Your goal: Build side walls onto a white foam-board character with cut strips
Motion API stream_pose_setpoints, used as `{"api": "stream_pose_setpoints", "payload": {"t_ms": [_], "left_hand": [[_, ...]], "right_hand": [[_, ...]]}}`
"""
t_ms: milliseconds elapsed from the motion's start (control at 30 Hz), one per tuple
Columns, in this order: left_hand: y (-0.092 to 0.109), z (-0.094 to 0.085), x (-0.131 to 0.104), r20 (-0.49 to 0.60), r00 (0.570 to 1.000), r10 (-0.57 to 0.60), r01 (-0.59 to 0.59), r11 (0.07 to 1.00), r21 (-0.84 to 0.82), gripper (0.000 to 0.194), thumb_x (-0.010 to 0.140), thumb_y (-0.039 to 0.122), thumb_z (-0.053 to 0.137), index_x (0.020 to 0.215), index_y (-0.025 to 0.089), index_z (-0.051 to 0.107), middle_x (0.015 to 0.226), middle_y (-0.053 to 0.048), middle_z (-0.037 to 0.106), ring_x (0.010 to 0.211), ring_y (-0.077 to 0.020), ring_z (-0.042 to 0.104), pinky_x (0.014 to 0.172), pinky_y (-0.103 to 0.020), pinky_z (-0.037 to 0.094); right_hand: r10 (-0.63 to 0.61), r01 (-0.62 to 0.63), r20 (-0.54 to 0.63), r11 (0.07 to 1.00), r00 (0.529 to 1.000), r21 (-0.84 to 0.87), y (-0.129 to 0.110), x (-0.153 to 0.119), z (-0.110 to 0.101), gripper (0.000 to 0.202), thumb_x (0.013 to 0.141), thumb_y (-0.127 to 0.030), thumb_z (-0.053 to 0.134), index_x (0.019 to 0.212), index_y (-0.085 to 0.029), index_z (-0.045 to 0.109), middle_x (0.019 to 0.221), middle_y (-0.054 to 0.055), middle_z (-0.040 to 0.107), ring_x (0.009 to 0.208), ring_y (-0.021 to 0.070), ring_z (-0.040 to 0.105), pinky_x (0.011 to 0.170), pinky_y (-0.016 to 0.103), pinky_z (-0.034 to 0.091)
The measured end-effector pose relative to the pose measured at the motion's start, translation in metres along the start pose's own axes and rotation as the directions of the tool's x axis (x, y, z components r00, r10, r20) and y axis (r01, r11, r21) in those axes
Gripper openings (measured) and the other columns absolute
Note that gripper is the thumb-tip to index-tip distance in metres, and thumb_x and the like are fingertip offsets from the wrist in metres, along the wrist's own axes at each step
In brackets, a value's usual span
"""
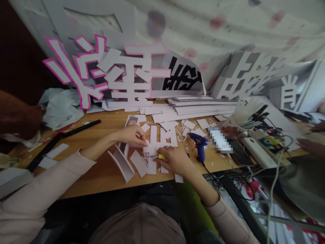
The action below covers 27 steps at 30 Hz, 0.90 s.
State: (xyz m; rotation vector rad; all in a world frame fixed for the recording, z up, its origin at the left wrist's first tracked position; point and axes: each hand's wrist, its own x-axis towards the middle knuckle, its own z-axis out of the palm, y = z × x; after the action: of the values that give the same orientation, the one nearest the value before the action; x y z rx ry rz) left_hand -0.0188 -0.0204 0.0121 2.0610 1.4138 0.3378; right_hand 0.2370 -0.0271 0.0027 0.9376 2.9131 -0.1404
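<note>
In the head view, my right hand [176, 159] is closed around a tool with a yellow handle [160, 156] and a thin metal end pointing left; its exact kind is unclear. My left hand [132, 135] hovers just left of it, thumb and fingertips pinched together. Whatever lies in that pinch is too small to name. Beneath both hands is a white foam-board character piece [153, 135] with pink edges, flat on the table. A box-like white foam-board part [122, 162] stands open beside my left wrist, and a loose white piece [138, 162] lies next to it.
A blue glue gun [200, 145] rests right of my right hand, its cord trailing off the wooden table [83, 183]. Board offcuts [188, 124] and stacked strips [203, 105] lie behind. Large pink-edged characters [130, 78] stand at the back. Another person's hand [308, 145] is far right.
</note>
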Motion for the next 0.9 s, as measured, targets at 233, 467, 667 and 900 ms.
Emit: {"api": "stream_pose_setpoints", "payload": {"t_ms": [233, 467, 667, 900], "left_hand": [[0.001, 0.001, 0.001, -0.008, 0.999, -0.033, 0.033, 0.999, -0.001, 0.029, 0.071, 0.054, 0.075, 0.065, 0.025, 0.074, 0.080, 0.001, 0.075, 0.090, -0.0201, 0.062, 0.112, -0.049, 0.010], [0.006, -0.001, -0.002, -0.002, 1.000, -0.025, 0.025, 0.999, -0.028, 0.027, 0.072, 0.051, 0.073, 0.067, 0.025, 0.075, 0.074, 0.002, 0.073, 0.083, -0.0178, 0.062, 0.112, -0.045, 0.016], [0.003, 0.000, -0.002, -0.011, 1.000, -0.018, 0.018, 0.999, -0.031, 0.025, 0.073, 0.050, 0.073, 0.067, 0.025, 0.075, 0.072, 0.003, 0.073, 0.082, -0.0176, 0.062, 0.114, -0.047, 0.011], [0.000, 0.001, -0.001, -0.008, 1.000, -0.013, 0.013, 0.999, -0.031, 0.026, 0.074, 0.050, 0.075, 0.066, 0.025, 0.076, 0.075, 0.003, 0.072, 0.084, -0.0174, 0.063, 0.115, -0.047, 0.006]], "right_hand": [[0.025, -0.020, -0.100, 0.999, 0.995, 0.050, -0.027, 0.017, 0.016, 0.025, 0.092, -0.039, 0.062, 0.109, -0.021, 0.067, 0.097, 0.006, 0.073, 0.086, 0.0222, 0.068, 0.069, 0.029, 0.039], [-0.028, 0.029, -0.023, 0.999, 0.999, 0.034, -0.035, 0.030, 0.019, 0.022, 0.088, -0.016, 0.057, 0.107, -0.018, 0.067, 0.100, 0.009, 0.072, 0.093, 0.0235, 0.066, 0.078, 0.030, 0.042], [-0.075, 0.079, -0.054, 0.995, 0.996, 0.064, -0.029, 0.017, 0.020, 0.032, 0.081, -0.011, 0.060, 0.112, -0.017, 0.067, 0.100, 0.009, 0.072, 0.091, 0.0236, 0.066, 0.078, 0.030, 0.043], [0.415, -0.310, -0.416, 0.903, 0.809, 0.297, 0.019, -0.005, 0.012, 0.024, 0.086, -0.023, 0.057, 0.105, -0.020, 0.070, 0.092, 0.007, 0.075, 0.080, 0.0241, 0.068, 0.070, 0.031, 0.046]]}}
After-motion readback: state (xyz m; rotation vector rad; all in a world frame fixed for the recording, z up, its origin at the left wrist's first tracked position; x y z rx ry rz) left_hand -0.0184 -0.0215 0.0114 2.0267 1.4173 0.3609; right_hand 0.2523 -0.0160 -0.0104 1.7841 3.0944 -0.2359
